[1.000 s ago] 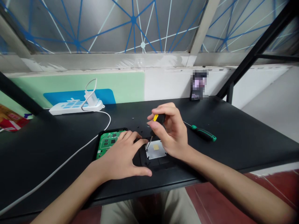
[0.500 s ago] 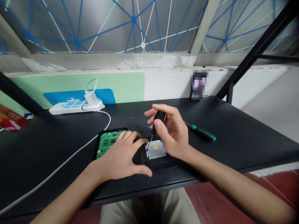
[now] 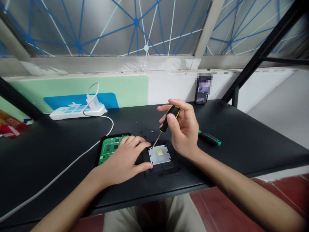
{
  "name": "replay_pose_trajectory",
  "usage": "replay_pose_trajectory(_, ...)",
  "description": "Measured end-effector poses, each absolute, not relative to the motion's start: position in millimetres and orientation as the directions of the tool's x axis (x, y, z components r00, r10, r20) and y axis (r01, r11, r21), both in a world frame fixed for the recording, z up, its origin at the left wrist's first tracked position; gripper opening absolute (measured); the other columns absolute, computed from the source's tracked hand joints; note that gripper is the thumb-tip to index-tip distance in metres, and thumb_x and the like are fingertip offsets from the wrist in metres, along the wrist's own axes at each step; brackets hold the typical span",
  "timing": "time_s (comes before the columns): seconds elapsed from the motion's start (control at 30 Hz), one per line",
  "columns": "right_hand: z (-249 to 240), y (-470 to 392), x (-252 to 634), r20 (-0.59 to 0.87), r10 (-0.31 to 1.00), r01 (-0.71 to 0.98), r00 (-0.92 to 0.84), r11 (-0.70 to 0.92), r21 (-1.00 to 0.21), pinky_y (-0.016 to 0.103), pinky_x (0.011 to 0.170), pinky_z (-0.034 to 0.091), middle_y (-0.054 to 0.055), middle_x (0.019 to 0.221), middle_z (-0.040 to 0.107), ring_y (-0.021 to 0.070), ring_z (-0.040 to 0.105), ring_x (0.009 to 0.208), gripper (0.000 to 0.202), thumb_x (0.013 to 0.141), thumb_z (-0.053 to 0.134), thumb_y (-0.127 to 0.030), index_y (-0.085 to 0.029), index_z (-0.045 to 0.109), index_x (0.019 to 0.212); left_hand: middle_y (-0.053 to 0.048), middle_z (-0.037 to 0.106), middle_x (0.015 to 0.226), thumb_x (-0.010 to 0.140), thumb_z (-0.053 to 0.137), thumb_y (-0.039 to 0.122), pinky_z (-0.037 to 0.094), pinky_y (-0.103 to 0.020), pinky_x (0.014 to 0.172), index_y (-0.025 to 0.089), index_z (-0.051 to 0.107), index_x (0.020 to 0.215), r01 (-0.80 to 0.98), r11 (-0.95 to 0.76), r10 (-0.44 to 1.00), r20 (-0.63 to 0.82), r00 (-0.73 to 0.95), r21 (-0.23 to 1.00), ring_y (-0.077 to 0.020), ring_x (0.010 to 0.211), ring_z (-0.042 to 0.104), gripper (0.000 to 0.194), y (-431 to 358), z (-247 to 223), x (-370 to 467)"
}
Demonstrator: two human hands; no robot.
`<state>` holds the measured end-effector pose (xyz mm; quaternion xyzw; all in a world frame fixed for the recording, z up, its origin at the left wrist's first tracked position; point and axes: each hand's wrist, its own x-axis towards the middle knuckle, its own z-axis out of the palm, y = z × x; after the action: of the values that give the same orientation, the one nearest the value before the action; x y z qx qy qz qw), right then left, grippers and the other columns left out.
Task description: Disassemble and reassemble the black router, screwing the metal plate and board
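My right hand grips a black and yellow screwdriver, tilted so its tip meets the upper left corner of a silver metal plate. That plate, with a small yellowish square in its middle, is set in a black plastic housing. Spread out flat, my left hand rests its thumb and index finger at the plate's left edge. Its other fingers lie over a green circuit board in a black case, hiding part of it.
A green and black screwdriver lies to the right. Small screws are scattered behind the housing. A white power strip with a charger and cable is at the left. A phone leans on the wall; a red packet lies far left.
The screwdriver tip has shifted from the plate's left side up to its upper left corner. My right hand has risen to the right, and my left thumb has come in to the plate.
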<state>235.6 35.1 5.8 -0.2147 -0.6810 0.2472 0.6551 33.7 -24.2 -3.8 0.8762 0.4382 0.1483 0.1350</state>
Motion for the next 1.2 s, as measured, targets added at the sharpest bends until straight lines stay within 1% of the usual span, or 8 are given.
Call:
replay_pose_trajectory(0.27,1.8,50.7,238.4,0.757,0.653,0.001,0.015,0.758,-0.653,0.033,0.068,0.06,0.003,0.111,0.069,0.0131,0.067,0.077,0.028,0.099,0.052,-0.029,-0.029,0.052,0.127,-0.007,0.061,0.13,0.097,0.06,0.051,0.039,-0.048,0.104,0.025,0.057,0.13,0.729,-0.571,0.813,0.136,0.567,0.378,-0.0301,0.119,0.053,0.042,-24.0,-5.3,31.8)
replay_pose_trajectory(0.43,0.0,60.4,241.9,0.716,0.695,-0.037,0.071,0.719,-0.694,0.031,0.069,0.059,0.003,0.109,0.07,0.0115,0.068,0.076,0.027,0.099,0.054,-0.03,-0.027,0.052,0.126,-0.006,0.062,0.131,0.098,0.06,0.047,0.039,-0.047,0.104,0.026,0.056,0.131,0.745,-0.549,0.831,0.15,0.536,0.379,-0.0287,0.119,0.054,0.039,-21.4,-3.4,31.8)
replay_pose_trajectory(0.6,-0.6,65.9,243.1,0.665,0.739,-0.086,0.105,0.673,-0.734,0.029,0.069,0.06,0.003,0.109,0.071,0.0106,0.069,0.074,0.027,0.098,0.056,-0.032,-0.026,0.053,0.123,-0.005,0.069,0.116,0.099,0.057,0.04,0.043,-0.045,0.093,0.023,0.062,0.12,0.796,-0.528,0.848,0.222,0.48,0.296,-0.0275,0.105,0.059,0.027,-9.9,-0.4,44.6)
replay_pose_trajectory(0.7,-1.2,67.4,243.4,0.667,0.735,-0.09,0.121,0.677,-0.73,0.029,0.069,0.06,0.003,0.109,0.072,0.0109,0.07,0.075,0.027,0.098,0.056,-0.033,-0.027,0.052,0.124,-0.004,0.073,0.103,0.1,0.054,0.037,0.044,-0.043,0.086,0.023,0.066,0.106,0.815,-0.504,0.86,0.246,0.446,0.286,-0.0258,0.095,0.061,0.019,-1.7,1.2,55.7)
replay_pose_trajectory(0.8,-1.2,67.9,244.1,0.671,0.73,-0.09,0.129,0.683,-0.725,0.03,0.07,0.061,0.003,0.11,0.071,0.0114,0.07,0.075,0.026,0.098,0.056,-0.034,-0.028,0.052,0.124,-0.002,0.076,0.095,0.1,0.053,0.032,0.044,-0.043,0.084,0.023,0.067,0.092,0.822,-0.484,0.872,0.244,0.425,0.299,-0.0248,0.089,0.062,0.019,4.7,3.8,62.6)
replay_pose_trajectory(0.9,-0.4,68.2,245.5,0.669,0.731,-0.091,0.139,0.682,-0.726,0.029,0.07,0.061,0.003,0.109,0.071,0.0115,0.07,0.075,0.026,0.098,0.057,-0.034,-0.028,0.052,0.123,-0.001,0.076,0.095,0.1,0.054,0.031,0.044,-0.043,0.084,0.023,0.068,0.093,0.826,-0.475,0.877,0.237,0.417,0.305,-0.0251,0.09,0.062,0.017,9.8,5.6,63.6)
replay_pose_trajectory(1.07,0.8,74.6,250.7,0.672,0.716,-0.083,0.188,0.694,-0.715,0.028,0.07,0.059,0.002,0.109,0.072,0.0107,0.069,0.074,0.026,0.098,0.056,-0.031,-0.028,0.051,0.123,-0.002,0.076,0.096,0.099,0.055,0.032,0.043,-0.042,0.085,0.023,0.068,0.093,0.842,-0.47,0.879,0.224,0.42,0.265,-0.0253,0.09,0.061,0.017,18.2,4.0,59.9)
replay_pose_trajectory(1.2,-1.6,87.7,258.5,0.646,0.728,-0.037,0.231,0.67,-0.741,0.028,0.068,0.057,0.002,0.107,0.073,0.0106,0.069,0.072,0.025,0.097,0.056,-0.028,-0.028,0.049,0.121,-0.003,0.074,0.09,0.098,0.057,0.031,0.041,-0.042,0.081,0.023,0.068,0.094,0.855,-0.457,0.887,0.203,0.416,0.246,-0.0271,0.088,0.059,0.015,25.0,1.1,59.3)
